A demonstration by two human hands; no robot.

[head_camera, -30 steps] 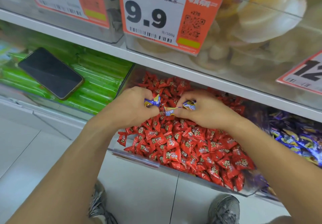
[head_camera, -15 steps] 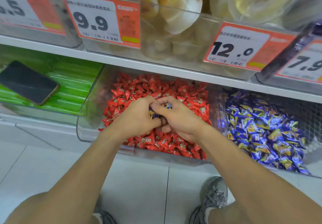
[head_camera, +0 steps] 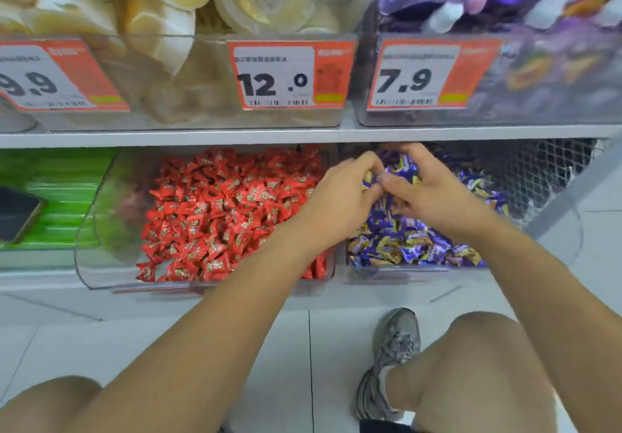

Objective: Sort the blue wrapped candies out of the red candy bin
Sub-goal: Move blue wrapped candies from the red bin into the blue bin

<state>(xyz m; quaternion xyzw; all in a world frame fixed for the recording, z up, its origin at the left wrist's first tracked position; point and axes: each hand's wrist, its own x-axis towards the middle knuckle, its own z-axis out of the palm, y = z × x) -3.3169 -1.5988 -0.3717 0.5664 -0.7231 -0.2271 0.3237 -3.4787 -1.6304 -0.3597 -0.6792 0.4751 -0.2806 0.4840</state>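
- Two hands, left hand [head_camera: 340, 193] and right hand [head_camera: 434, 193], meet fingertip to fingertip over the blue candy bin [head_camera: 420, 267], fingers curled; blur hides whether they hold blue wrapped candies [head_camera: 404, 234].
- Red candy bin [head_camera: 101, 264] sits just left.
- Phone [head_camera: 16, 217] lies on green packs [head_camera: 60, 193].
- Price tags [head_camera: 289, 75] hang above.

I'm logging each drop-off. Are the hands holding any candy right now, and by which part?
Left hand pinches a blue wrapped candy at its fingertips, over the blue candy bin. Right hand meets it there; blur hides which part of the wrapper is gripped.
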